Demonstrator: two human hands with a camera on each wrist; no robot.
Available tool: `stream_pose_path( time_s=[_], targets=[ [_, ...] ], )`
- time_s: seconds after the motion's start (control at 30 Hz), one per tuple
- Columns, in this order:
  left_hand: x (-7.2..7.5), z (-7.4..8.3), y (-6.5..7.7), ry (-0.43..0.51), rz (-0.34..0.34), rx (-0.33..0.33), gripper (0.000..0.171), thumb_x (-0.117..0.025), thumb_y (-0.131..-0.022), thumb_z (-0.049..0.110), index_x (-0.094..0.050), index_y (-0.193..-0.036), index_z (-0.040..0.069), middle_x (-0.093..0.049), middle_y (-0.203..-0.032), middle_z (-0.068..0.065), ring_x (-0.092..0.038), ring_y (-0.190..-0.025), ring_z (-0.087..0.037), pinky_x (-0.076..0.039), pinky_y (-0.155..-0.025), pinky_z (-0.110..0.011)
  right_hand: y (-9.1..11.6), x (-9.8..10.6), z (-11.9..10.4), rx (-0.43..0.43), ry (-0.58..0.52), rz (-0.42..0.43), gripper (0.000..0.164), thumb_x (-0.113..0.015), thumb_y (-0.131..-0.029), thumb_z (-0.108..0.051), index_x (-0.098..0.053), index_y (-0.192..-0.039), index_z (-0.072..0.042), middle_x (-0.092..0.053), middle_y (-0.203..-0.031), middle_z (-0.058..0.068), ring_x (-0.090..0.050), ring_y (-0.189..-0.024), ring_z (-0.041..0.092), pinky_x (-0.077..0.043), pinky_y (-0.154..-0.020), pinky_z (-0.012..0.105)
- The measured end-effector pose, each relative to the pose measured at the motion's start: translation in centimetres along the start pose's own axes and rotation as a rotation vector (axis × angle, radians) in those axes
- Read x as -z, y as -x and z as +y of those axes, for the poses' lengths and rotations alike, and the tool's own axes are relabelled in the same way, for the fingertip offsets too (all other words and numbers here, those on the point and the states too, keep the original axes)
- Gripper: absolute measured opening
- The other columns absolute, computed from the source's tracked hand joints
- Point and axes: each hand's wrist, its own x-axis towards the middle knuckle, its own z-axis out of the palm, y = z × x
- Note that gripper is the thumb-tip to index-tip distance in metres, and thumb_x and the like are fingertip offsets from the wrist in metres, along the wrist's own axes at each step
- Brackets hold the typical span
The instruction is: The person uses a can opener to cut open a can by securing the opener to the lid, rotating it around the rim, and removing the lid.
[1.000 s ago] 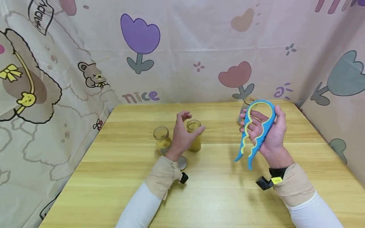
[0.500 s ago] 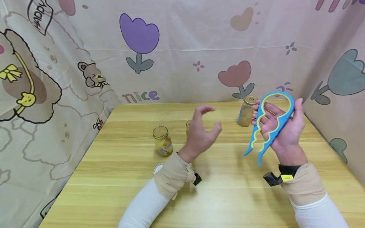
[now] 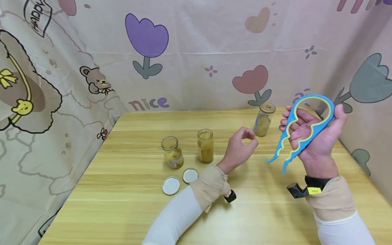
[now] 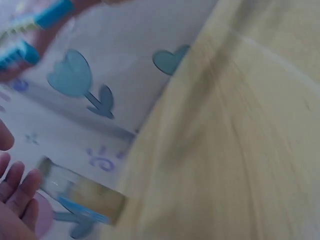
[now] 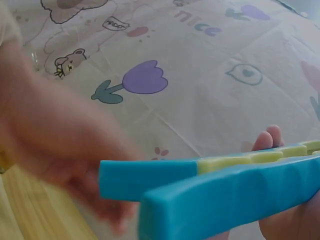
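My right hand (image 3: pixel 320 152) holds a blue jar opener (image 3: pixel 320 128) with a wavy yellow lining, raised above the table's right side. The thumb lies along its edge and the fingers are behind it. My left hand (image 3: pixel 240 148), with nothing in it, hovers over the middle of the table, fingers loosely bent with the thumb close to the fingertips. Just beyond it, at the back right, stands a glass jar (image 3: pixel 262 123) with a gold lid. The left wrist view shows that lidded jar (image 4: pixel 95 197) past the fingertips. Blurred, the left hand (image 5: pixel 60 130) crosses the right wrist view.
Two lidless glass jars with yellowish contents, a shorter one (image 3: pixel 173 156) and a taller one (image 3: pixel 206 147), stand left of centre. Two lids lie in front of them, white insides up: one lid (image 3: pixel 171 185) left, the other lid (image 3: pixel 190 175) right. A patterned cloth (image 3: pixel 190 78) closes off the back.
My left hand has moved right, away from the lidless jars, uncovering the taller jar and both lids; its fingers have drawn together. My right hand has moved right and slightly up with the jar opener.
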Motion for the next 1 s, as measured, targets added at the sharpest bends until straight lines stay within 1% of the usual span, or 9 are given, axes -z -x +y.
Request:
stream_pose_path(
  time_s=[0.1,0.17,0.27,0.4,0.47,0.53,0.7,0.83,1.0],
  targets=[
    [-1.0,-1.4,-0.2,0.010,-0.038,0.090,0.013,-0.059,-0.086,0.014,-0.055,-0.099,0.014,-0.058,-0.097,0.007,-0.056,-0.095,-0.004,-0.047,-0.083,-0.024,-0.1,0.0,-0.2,-0.014,-0.006,-0.011,0.089,-0.043,-0.087,-0.066,-0.053,-0.124,0.013,-0.059,-0.111,0.025,-0.058,-0.078,0.039,-0.050,-0.069,0.046],
    [-1.6,-2.0,-0.5,0.008,-0.056,0.127,0.015,-0.060,-0.087,0.016,-0.055,-0.101,0.012,-0.057,-0.097,0.007,-0.055,-0.095,-0.005,-0.047,-0.081,-0.024,-0.1,0.0,-0.3,-0.029,-0.010,-0.016,0.089,-0.043,-0.087,-0.066,-0.053,-0.123,0.014,-0.059,-0.111,0.026,-0.059,-0.080,0.039,-0.051,-0.070,0.047],
    [-2.2,-2.6,-1.0,-0.032,-0.058,0.161,0.018,-0.061,-0.086,0.019,-0.055,-0.102,0.012,-0.057,-0.098,0.006,-0.055,-0.095,-0.008,-0.045,-0.079,-0.022,-0.2,0.1,-0.5,-0.049,-0.021,-0.021,0.090,-0.043,-0.086,-0.066,-0.053,-0.123,0.015,-0.060,-0.113,0.026,-0.060,-0.084,0.039,-0.051,-0.071,0.048],
    [-3.4,-3.3,-1.9,-0.068,-0.036,0.205,0.023,-0.064,-0.085,0.023,-0.054,-0.104,0.013,-0.058,-0.100,0.003,-0.055,-0.095,-0.010,-0.045,-0.081,-0.021,-0.2,0.0,-0.7,-0.055,-0.015,-0.022,0.090,-0.043,-0.086,-0.067,-0.053,-0.123,0.015,-0.059,-0.112,0.026,-0.059,-0.084,0.039,-0.051,-0.071,0.049],
    [-4.0,-3.8,-2.2,-0.071,-0.030,0.233,0.026,-0.065,-0.085,0.025,-0.054,-0.105,0.014,-0.058,-0.101,0.003,-0.055,-0.096,-0.010,-0.045,-0.081,-0.021,-0.2,0.0,-0.7,-0.063,-0.009,-0.017,0.090,-0.044,-0.086,-0.067,-0.053,-0.123,0.015,-0.059,-0.112,0.026,-0.059,-0.084,0.039,-0.050,-0.071,0.048],
    [-4.5,-4.2,-2.6,-0.072,-0.026,0.247,0.029,-0.065,-0.084,0.026,-0.053,-0.107,0.013,-0.058,-0.102,0.002,-0.055,-0.098,-0.013,-0.045,-0.082,-0.021,-0.3,-0.2,-0.7,-0.067,-0.005,-0.011,0.089,-0.045,-0.086,-0.066,-0.054,-0.122,0.015,-0.059,-0.112,0.026,-0.058,-0.083,0.040,-0.050,-0.071,0.048],
    [-5.3,-4.9,-3.2,-0.106,0.008,0.244,0.034,-0.064,-0.083,0.027,-0.049,-0.110,0.013,-0.054,-0.104,0.000,-0.054,-0.101,-0.018,-0.044,-0.082,-0.022,-0.5,-0.5,-0.6,-0.078,-0.001,-0.002,0.087,-0.046,-0.087,-0.066,-0.055,-0.123,0.013,-0.059,-0.113,0.027,-0.057,-0.081,0.041,-0.048,-0.072,0.048],
    [-5.9,-5.3,-3.8,-0.141,0.057,0.268,0.044,-0.067,-0.080,0.030,-0.046,-0.115,0.014,-0.052,-0.108,-0.001,-0.053,-0.103,-0.019,-0.043,-0.081,-0.023,-0.5,-0.4,-0.7,-0.088,-0.014,-0.015,0.087,-0.045,-0.087,-0.066,-0.056,-0.121,0.014,-0.059,-0.113,0.028,-0.058,-0.085,0.040,-0.048,-0.072,0.049],
    [-6.5,-6.0,-4.3,-0.132,0.103,0.321,0.060,-0.073,-0.075,0.033,-0.043,-0.124,0.015,-0.049,-0.114,-0.004,-0.051,-0.102,-0.019,-0.044,-0.080,-0.025,-0.5,-0.3,-0.6,-0.091,-0.011,-0.029,0.088,-0.043,-0.088,-0.067,-0.055,-0.123,0.014,-0.059,-0.113,0.027,-0.059,-0.088,0.039,-0.049,-0.073,0.048]
  ],
)
